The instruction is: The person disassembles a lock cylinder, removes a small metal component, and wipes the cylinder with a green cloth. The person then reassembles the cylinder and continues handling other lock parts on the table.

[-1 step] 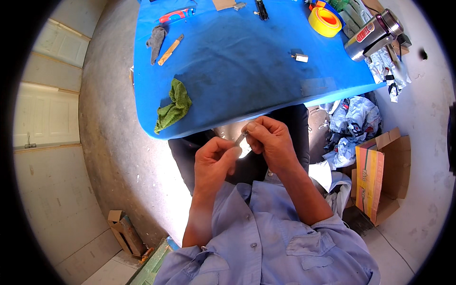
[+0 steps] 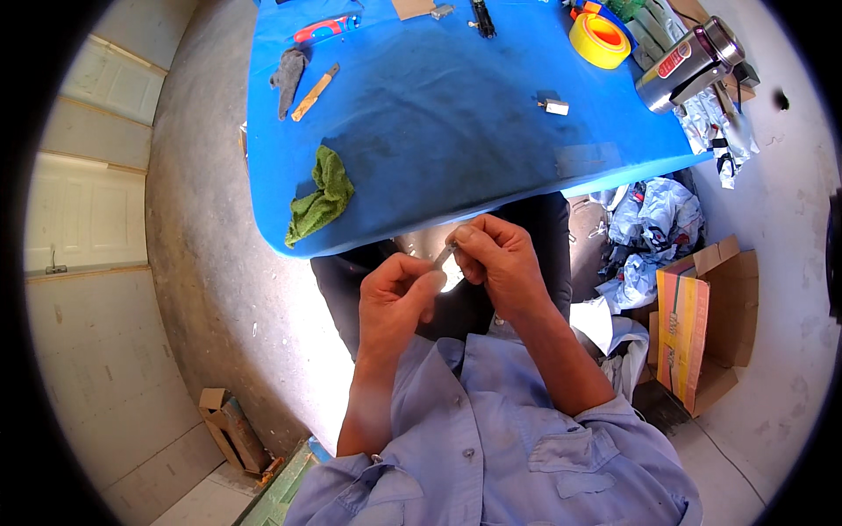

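Note:
Just off the near edge of the blue-covered table (image 2: 421,167), both hands are raised over my lap, fingertips close together. Between them runs a small thin grey strip (image 2: 445,256) that looks like metal; its exact kind cannot be made out. My left hand (image 2: 395,298) pinches the lower end between thumb and bent fingers. At the upper end, my right hand (image 2: 498,261) has thumb and forefinger closed on it, hiding that tip. A crumpled green cloth (image 2: 321,197) lies at the table's near left corner, apart from my left hand.
A grey rag (image 2: 288,81), a rusty-brown flat blade or strip (image 2: 316,93) and a red-blue tool (image 2: 326,29) lie far left. To the right are a small white-metal block (image 2: 554,106), yellow tape (image 2: 600,40) and a steel flask (image 2: 693,66). An open carton (image 2: 724,307) stands right.

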### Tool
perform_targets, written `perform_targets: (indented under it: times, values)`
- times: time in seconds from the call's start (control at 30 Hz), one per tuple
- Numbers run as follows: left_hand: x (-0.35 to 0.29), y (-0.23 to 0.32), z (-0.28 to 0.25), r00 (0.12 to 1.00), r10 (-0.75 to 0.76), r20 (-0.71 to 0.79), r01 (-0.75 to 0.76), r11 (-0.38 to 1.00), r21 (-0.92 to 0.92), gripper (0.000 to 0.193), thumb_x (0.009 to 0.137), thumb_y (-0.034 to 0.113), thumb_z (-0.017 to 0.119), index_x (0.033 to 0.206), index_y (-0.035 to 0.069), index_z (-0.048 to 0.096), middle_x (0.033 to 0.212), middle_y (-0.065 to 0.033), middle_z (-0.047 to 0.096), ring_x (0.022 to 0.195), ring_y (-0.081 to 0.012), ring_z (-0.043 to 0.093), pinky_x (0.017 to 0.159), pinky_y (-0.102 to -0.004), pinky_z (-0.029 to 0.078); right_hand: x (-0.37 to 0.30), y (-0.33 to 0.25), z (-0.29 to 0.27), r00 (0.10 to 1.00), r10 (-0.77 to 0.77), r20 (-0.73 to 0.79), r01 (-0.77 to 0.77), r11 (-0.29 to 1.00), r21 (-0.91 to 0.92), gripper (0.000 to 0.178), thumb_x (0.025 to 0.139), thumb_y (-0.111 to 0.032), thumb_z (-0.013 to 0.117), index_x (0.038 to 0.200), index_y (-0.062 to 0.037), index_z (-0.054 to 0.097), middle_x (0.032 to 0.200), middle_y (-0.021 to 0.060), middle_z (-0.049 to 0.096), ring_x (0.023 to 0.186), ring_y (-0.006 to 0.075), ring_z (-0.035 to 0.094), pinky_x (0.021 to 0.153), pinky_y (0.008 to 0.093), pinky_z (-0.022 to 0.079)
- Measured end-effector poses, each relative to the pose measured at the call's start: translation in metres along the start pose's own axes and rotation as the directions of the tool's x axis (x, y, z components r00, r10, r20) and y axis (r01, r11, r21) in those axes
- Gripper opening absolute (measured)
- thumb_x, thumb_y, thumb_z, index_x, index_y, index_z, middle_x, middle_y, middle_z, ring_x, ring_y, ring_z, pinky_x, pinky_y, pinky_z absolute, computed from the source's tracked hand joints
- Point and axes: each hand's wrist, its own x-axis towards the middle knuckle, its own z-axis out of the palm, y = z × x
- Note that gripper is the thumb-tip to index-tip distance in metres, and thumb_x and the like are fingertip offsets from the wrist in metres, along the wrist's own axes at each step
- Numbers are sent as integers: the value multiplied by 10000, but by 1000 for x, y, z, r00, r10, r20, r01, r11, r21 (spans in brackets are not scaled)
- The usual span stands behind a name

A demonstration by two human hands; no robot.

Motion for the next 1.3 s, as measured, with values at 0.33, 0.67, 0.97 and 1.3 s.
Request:
perform_targets:
  times: [0.33,0.67,0.97,1.3]
  values:
    - [11,14,11,999,35,3,-35,999,30,141,989,125,628,958,-10,651,779,-78,680,534,-62,541,466,-197,421,12,-20,9,955,-287,-81,262,937,-231,165,983,-137,628,913,2,686,723,-23,613,621,30,516,558,204,407]
    - [79,53,27,989,147,1,-146,980,134,153,989,164,652,939,20,669,733,-32,638,505,-44,491,441,-193,380,66,-88,13,855,-500,-133,463,854,-236,183,997,-167,619,897,-24,676,726,-25,594,615,32,508,535,203,386]
    - [174,95,53,972,228,-53,-225,972,61,192,977,206,672,969,16,699,738,-4,616,507,-27,450,423,-193,346,143,-136,-21,822,-569,2,492,709,-505,185,991,-177,621,941,-9,682,753,0,617,668,69,561,593,249,464]
    - [318,96,76,914,406,11,-379,844,380,218,969,224,674,922,13,705,722,14,607,534,-21,474,436,-196,351,196,-169,-96,731,-683,-5,253,278,-927,104,898,-120,663,914,-17,670,796,160,661,673,296,643,629,360,509]
